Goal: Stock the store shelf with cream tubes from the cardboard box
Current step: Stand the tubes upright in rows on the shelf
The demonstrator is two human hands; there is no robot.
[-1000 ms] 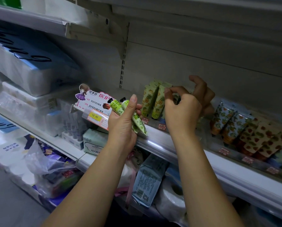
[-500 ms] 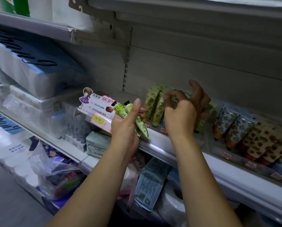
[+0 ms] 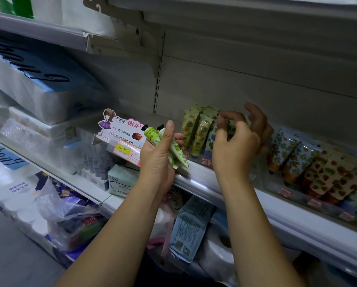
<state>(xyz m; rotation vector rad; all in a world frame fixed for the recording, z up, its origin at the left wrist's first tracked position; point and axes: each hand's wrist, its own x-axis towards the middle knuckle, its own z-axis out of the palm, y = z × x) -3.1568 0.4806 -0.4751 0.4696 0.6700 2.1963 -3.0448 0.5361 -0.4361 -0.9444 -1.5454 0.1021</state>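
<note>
Left hand (image 3: 157, 162) grips two green tubes (image 3: 178, 154), diagonal, caps up-left.

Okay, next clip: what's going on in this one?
A person is stocking a store shelf with small cream tubes. The left hand grips two green tubes, caps pointing up, just in front of the shelf edge. The right hand reaches into the row of upright tubes, fingers curled at a green-patterned tube; whether it pinches it is unclear. More fruit-patterned tubes stand further right. The cardboard box is not in view.
</note>
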